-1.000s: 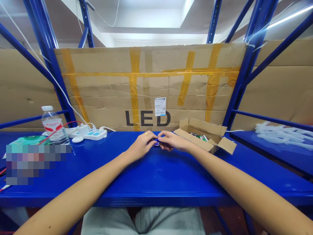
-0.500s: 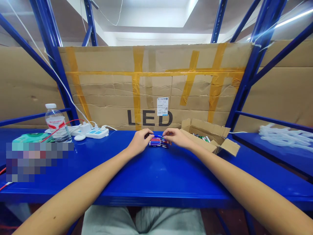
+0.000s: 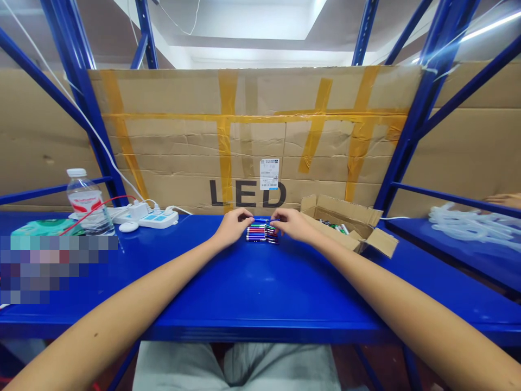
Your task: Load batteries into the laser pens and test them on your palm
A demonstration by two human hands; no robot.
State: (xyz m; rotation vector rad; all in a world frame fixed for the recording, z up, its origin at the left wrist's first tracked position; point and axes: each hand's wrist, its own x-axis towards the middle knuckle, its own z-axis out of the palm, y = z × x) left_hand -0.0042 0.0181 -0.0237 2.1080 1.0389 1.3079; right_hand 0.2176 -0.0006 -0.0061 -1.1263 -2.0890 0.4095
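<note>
Several pens [image 3: 256,233], blue, red, green and dark, lie side by side in a row on the blue table [image 3: 260,293]. At the far edge of that row, a blue pen [image 3: 261,220] runs crosswise between my hands. My left hand [image 3: 235,227] pinches its left end. The right end is between the fingers of my right hand [image 3: 290,224]. Whether this pen rests on the table or hangs just above it, I cannot tell.
An open cardboard box [image 3: 345,222] with more pens stands at the right. On the left are a water bottle [image 3: 89,203], a white power strip [image 3: 157,218] and a green packet [image 3: 46,228]. Coiled clear tubing [image 3: 468,225] lies far right, near another person's hand [image 3: 507,201].
Both hands have shifted slightly, and the blue pen between them now lies straighter at the far side of the row. More of the pens shows. Another person's hand has appeared at the right edge.
</note>
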